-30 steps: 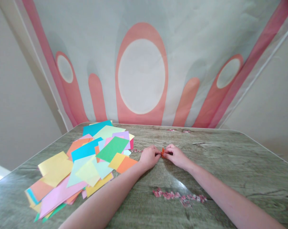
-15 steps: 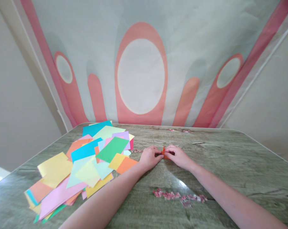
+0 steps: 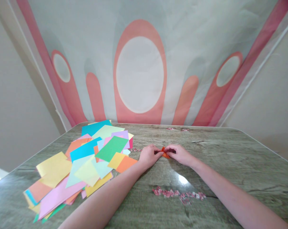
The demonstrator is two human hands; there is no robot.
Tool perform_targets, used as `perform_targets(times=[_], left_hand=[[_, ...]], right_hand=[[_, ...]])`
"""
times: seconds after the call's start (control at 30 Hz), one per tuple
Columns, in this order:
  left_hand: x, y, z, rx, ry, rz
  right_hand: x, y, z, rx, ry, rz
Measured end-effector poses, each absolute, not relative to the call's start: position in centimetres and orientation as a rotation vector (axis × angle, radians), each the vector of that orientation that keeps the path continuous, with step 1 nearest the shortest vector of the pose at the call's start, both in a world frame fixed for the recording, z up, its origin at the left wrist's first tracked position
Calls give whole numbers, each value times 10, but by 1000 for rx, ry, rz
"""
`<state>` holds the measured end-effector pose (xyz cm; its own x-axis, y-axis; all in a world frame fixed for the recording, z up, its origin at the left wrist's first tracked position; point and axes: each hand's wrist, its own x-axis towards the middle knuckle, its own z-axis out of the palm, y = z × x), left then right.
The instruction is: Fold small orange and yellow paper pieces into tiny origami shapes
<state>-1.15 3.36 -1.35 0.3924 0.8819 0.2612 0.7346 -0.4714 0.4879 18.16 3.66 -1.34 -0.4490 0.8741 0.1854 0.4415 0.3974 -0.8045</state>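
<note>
We have both hands together around the middle of the bench [image 3: 229, 152], well in from the far edge. Left hand [image 3: 148, 156] pinches the left end of a small orange paper piece [image 3: 166, 155] between thumb and fingers. Right hand [image 3: 181, 155] pinches its right side, fingertips just beside the left ones. We can't make out the folds; too small, partly covered.

Versus half a second ago: the orange piece now spreads more, a flap slanting down toward the near side, where we had a thin upright tip over a low strip. Right fingertips sit a touch further from the left ones. Left hand keeps about the same grip.

Paper pile [image 3: 86, 170] is unchanged, spread along the left edge from near the far left corner toward the near side. We note a green sheet [image 3: 112, 149] on top, and an orange sheet [image 3: 126, 163] at the pile's right, beside the left forearm [image 3: 110, 194]. Pink blossom print [image 3: 169, 192] lies on the near side of the hands, between the forearms.
</note>
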Motion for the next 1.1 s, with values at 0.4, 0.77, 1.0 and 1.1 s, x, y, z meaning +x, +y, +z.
perform_targets(times=[0.4,0.77,1.0,1.1], left_hand=[[-12,35,-15,2399,1422,712],[-11,33,-12,2369,1431,707],[-10,31,-8,2356,1435,694],[-10,31,-8,2358,1430,687]], right_hand=[[181,35,-15,-1081,-2105,793],[189,32,-3,-920,-2370,629],[193,30,8,-830,-2555,557],[192,28,7,-846,-2564,553]])
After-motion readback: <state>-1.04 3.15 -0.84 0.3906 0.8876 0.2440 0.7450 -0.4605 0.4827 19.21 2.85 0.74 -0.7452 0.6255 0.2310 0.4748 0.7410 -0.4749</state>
